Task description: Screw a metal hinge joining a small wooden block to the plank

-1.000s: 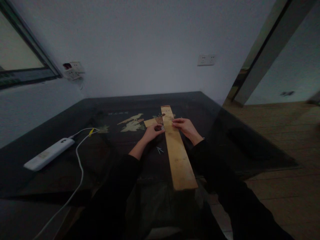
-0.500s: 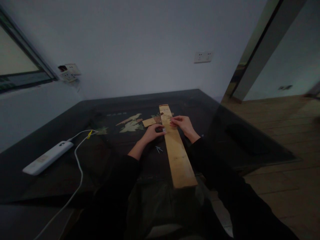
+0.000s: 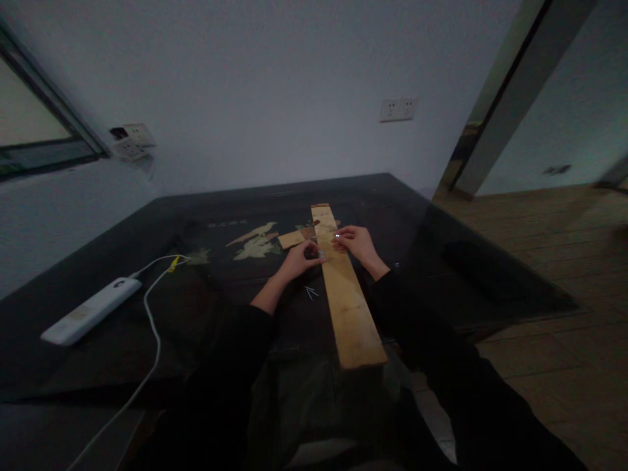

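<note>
Your left hand [image 3: 296,260] pinches a metal piece [image 3: 321,255], fingertips nearly together; your right hand [image 3: 362,246] likewise pinches a shiny bit [image 3: 337,236]; beneath both fingertips lies the board [image 3: 352,311]; nails [image 3: 311,292] lie near the left fingers.

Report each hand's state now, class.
Left hand: closed on a small metal piece at the board.
Right hand: closed on a shiny thing, too small to identify.

Dim light in here, and a pale wall [image 3: 275,85] rises right behind the dark table [image 3: 412,229]! Up left sits a window [image 3: 29,108]; over right, brownish floor [image 3: 540,229] stretches away.
</note>
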{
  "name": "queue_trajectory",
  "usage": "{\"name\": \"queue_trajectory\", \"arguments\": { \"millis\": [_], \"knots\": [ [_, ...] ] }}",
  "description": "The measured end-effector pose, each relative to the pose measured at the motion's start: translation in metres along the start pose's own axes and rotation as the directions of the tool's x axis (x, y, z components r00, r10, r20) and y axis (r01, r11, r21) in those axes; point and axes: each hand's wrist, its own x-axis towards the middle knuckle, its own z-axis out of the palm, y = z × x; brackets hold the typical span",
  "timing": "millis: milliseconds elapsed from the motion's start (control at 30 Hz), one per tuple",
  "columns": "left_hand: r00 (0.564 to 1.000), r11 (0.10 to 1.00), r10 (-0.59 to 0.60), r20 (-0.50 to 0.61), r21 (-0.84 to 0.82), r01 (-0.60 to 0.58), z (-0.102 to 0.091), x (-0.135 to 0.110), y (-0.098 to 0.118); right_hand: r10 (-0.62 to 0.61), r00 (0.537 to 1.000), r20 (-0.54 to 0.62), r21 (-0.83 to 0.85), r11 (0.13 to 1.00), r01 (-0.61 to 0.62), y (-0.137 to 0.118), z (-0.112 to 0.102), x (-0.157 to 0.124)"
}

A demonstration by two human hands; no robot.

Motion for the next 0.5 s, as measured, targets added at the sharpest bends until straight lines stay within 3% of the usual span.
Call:
{"name": "queue_trajectory", "arguments": {
  "millis": [500],
  "knots": [
    [1.0,1.0,0.006,0.027,0.002,-0.006,-0.0018,0.0,0.0039,-0.02,1.0,-0.014,-0.058,0.998,0.02,0.0009,-0.0009,0.0007]
  ]
}}
